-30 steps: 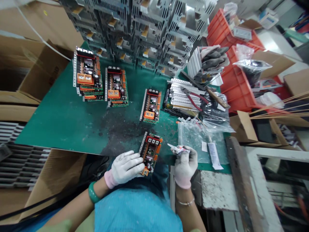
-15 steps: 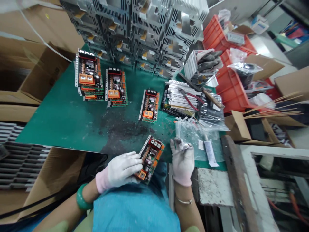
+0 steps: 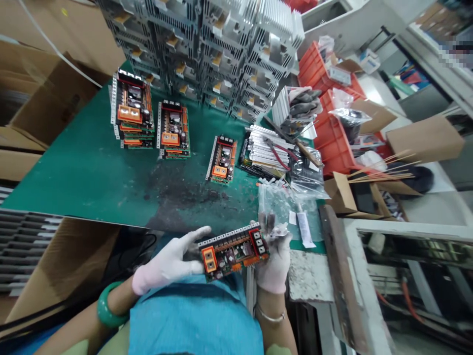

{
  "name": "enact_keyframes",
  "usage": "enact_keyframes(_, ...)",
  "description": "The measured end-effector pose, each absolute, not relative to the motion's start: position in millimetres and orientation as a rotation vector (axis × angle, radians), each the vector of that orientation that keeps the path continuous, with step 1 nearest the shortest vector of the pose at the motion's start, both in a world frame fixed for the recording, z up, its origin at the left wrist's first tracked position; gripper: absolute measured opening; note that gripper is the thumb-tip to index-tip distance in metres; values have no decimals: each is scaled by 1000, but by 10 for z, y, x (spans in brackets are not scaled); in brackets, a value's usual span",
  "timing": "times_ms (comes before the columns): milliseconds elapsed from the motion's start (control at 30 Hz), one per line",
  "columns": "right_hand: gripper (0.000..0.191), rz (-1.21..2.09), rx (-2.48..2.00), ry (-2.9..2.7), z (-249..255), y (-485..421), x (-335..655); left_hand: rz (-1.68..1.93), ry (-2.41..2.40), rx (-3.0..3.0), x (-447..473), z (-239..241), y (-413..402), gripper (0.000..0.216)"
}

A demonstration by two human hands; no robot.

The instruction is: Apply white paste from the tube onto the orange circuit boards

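Observation:
A circuit board [image 3: 232, 251] with orange and red terminal blocks is held level over the table's front edge, its long side running left to right. My right hand [image 3: 275, 264], in a white glove with dark-stained fingertips, grips the board's right end; a crumpled whitish scrap [image 3: 280, 230] is also in its fingers. At the board's left end is my gloved left hand [image 3: 170, 261], index finger and thumb spread apart around the corner. Its other fingers are partly hidden. Similar boards stand in a tall stack [image 3: 132, 101], a second stack [image 3: 173, 125] and a small pile [image 3: 221, 160].
Finned metal heatsinks [image 3: 221, 59] are piled along the back of the green table [image 3: 92, 172]. Red-handled pliers [image 3: 277, 153] lie on metal strips to the right, near a plastic bag [image 3: 308, 175] and a white tube [image 3: 305, 229]. Orange crates [image 3: 325, 123] stand beyond.
The circuit board has turned from steeply slanted to nearly level, and its red-block end now meets my right hand. My left hand's fingers have spread apart. The view has shifted slightly.

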State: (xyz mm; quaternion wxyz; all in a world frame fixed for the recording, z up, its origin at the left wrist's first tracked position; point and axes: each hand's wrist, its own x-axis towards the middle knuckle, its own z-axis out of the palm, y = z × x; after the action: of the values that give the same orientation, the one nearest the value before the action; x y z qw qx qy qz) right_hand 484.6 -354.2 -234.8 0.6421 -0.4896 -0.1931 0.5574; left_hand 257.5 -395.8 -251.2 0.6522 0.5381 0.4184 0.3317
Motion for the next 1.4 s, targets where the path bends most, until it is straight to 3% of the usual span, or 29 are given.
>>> enact_keyframes(200, 49, 1169, -1228, -458, -2332, -3742, 4811, 729, 919, 666, 2706, -2442, -3985, 87)
enact_keyframes(900, 45, 1337, -1237, -381, -2501, -3795, 4785, 734, 1113, 829, 2601, -2461, -3965, 78)
enact_keyframes(1167, 42, 1336, -1218, -341, -2549, -3782, 4778, 718, 1096, 773, 2596, -2461, -3982, 93)
enact_keyframes(1400, 38, 1331, -1211, -274, -2511, -3761, 4734, 729, 1090, 766, 2589, -2434, -4005, 79)
